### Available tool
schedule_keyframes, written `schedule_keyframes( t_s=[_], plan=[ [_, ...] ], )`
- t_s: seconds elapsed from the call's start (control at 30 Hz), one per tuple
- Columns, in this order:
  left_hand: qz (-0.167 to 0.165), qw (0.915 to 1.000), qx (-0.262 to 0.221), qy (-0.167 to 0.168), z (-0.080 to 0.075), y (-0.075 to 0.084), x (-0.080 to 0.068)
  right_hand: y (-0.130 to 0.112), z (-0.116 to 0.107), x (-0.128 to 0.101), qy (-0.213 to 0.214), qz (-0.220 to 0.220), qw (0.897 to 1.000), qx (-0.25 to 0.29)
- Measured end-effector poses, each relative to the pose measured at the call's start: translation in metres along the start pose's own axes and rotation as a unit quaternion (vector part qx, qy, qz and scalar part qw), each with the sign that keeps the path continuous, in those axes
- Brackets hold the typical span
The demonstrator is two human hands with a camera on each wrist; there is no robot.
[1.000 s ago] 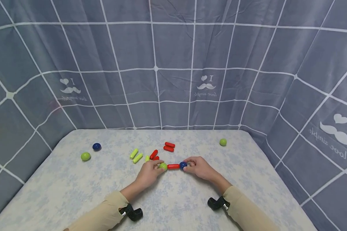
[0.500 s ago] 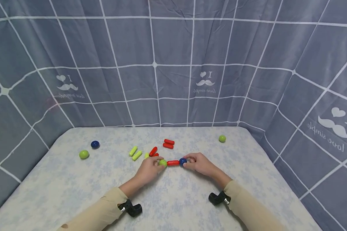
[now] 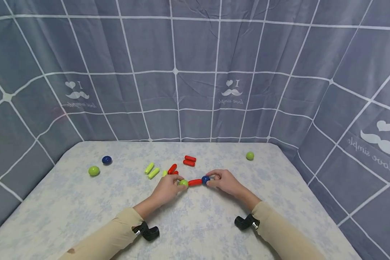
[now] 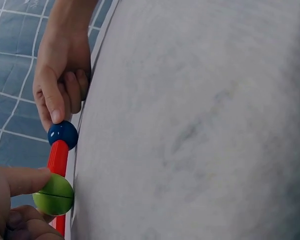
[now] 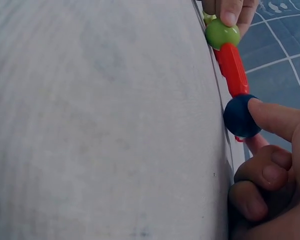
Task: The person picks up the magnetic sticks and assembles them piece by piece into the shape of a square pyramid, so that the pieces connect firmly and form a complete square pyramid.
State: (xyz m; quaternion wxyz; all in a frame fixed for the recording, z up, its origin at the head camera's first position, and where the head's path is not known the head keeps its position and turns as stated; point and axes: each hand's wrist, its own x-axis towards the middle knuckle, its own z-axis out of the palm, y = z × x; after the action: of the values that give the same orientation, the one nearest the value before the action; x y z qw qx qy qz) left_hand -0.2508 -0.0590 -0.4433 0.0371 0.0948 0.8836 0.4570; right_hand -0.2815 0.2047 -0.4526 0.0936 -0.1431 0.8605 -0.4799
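Observation:
A short chain lies on the pale flowered table [image 3: 195,224]: a green ball [image 3: 183,182], a red rod [image 3: 195,182] and a blue ball [image 3: 205,179] joined end to end. My left hand [image 3: 181,181] pinches the green ball at the chain's left end. My right hand [image 3: 209,179] pinches the blue ball at the right end. In the left wrist view the green ball [image 4: 53,195] sits under my fingertip, with the red rod [image 4: 57,157] leading to the blue ball [image 4: 63,134]. In the right wrist view my index finger rests on the blue ball [image 5: 239,116], beyond it the red rod [image 5: 232,67] and the green ball [image 5: 222,33].
Loose pieces lie behind the hands: two yellow-green rods [image 3: 151,170], a red rod [image 3: 172,168], a pair of red rods [image 3: 190,160]. A green ball [image 3: 94,170] and a blue ball [image 3: 106,160] sit far left, another green ball [image 3: 250,155] far right. Grey checked cloth walls [image 3: 195,90] surround the table.
Both hands keep their hold on the chain. The blue-ball end has shifted slightly away from me, so the rod now slants a little.

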Motion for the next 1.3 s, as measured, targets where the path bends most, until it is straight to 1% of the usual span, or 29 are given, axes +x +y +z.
schedule_keyframes(
  t_s=[0.1, 0.2, 0.33, 0.47, 0.6, 0.73, 0.87, 1.1, 1.3],
  plan=[
    [-0.011, 0.9999, 0.007, -0.009, -0.001, 0.002, -0.001, -0.002, 0.002, 0.000, 0.014, 0.010, 1.000, 0.015],
    [-0.017, 0.9995, 0.015, -0.023, -0.001, 0.003, -0.002, -0.005, 0.003, 0.000, 0.028, 0.019, 0.999, 0.008],
    [-0.008, 0.9989, 0.016, -0.044, 0.002, 0.008, -0.005, -0.010, 0.006, 0.003, 0.047, 0.030, 0.998, -0.008],
    [-0.002, 0.9981, 0.030, -0.053, 0.007, 0.013, -0.008, -0.012, 0.009, 0.007, 0.052, 0.032, 0.998, -0.014],
    [0.006, 0.9973, 0.040, -0.062, 0.012, 0.018, -0.010, -0.012, 0.010, 0.011, 0.059, 0.044, 0.997, 0.000],
    [0.021, 0.9966, 0.036, -0.072, 0.017, 0.022, -0.009, -0.012, 0.011, 0.015, 0.076, 0.068, 0.995, 0.021],
    [0.032, 0.9957, 0.044, -0.075, 0.023, 0.025, -0.008, -0.012, 0.012, 0.017, 0.090, 0.083, 0.992, 0.031],
    [0.043, 0.9942, 0.058, -0.080, 0.031, 0.028, -0.006, -0.009, 0.016, 0.018, 0.111, 0.075, 0.991, 0.012],
    [0.046, 0.9933, 0.070, -0.080, 0.032, 0.030, -0.006, -0.008, 0.017, 0.018, 0.114, 0.082, 0.990, 0.016]
  ],
)
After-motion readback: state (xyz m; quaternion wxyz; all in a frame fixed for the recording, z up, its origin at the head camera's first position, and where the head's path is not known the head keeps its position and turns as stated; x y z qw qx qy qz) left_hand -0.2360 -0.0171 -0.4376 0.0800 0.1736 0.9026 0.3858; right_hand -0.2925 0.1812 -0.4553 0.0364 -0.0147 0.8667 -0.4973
